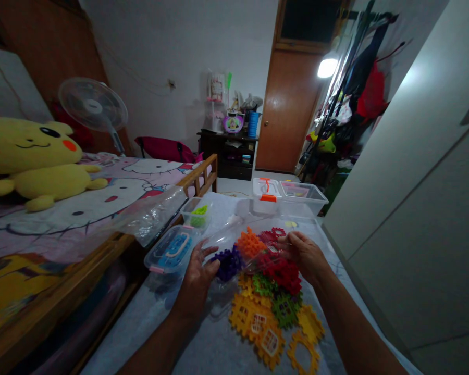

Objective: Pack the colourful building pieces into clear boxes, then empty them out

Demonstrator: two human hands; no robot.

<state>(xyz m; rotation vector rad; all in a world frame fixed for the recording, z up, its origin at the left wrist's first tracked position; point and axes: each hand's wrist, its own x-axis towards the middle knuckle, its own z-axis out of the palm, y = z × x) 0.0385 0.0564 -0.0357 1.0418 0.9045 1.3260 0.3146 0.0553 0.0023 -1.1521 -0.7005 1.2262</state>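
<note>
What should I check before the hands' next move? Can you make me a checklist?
1. Left hand beside the purple blocks: ok.
2. Right hand beside the red blocks: ok.
3. Lid on the box with blue blocks: ok.
4. Lime blocks inside the small tub: ok.
5. Yellow blocks in a box: not ok, they lie on the cloth.
6. Clear plastic gripped firmly by both hands: cannot tell.

Plush toy [49, 179] cut off at left, red pieces [283, 276] partly behind right grip [305, 254], wardrobe [406, 172] cropped right
</note>
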